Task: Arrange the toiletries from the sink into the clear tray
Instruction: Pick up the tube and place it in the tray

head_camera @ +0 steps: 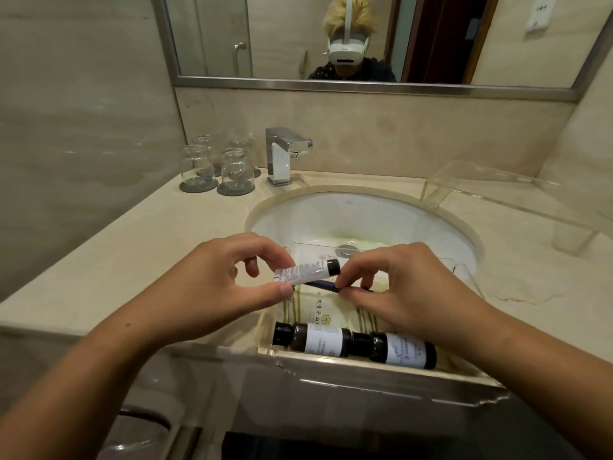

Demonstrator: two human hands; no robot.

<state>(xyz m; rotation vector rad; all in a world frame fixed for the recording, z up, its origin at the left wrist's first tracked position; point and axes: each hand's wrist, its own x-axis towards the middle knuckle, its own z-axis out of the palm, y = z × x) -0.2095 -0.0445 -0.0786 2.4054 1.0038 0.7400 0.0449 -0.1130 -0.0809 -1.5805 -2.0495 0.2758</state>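
Note:
A clear tray (365,368) rests over the front of the sink (365,214). Two dark bottles with white labels lie end to end along its near wall, one on the left (311,339) and one on the right (396,350). White packets with gold print (323,315) lie flat behind them. My left hand (219,287) pinches a small white tube with a black cap (306,271) above the tray. My right hand (401,293) pinches a thin dark item (323,284) just under the tube; I cannot tell what it is.
A chrome faucet (282,157) stands behind the basin. Several upturned glasses on dark coasters (219,167) sit at the back left. A clear acrylic stand (517,200) is on the counter at right. A mirror (365,38) hangs above.

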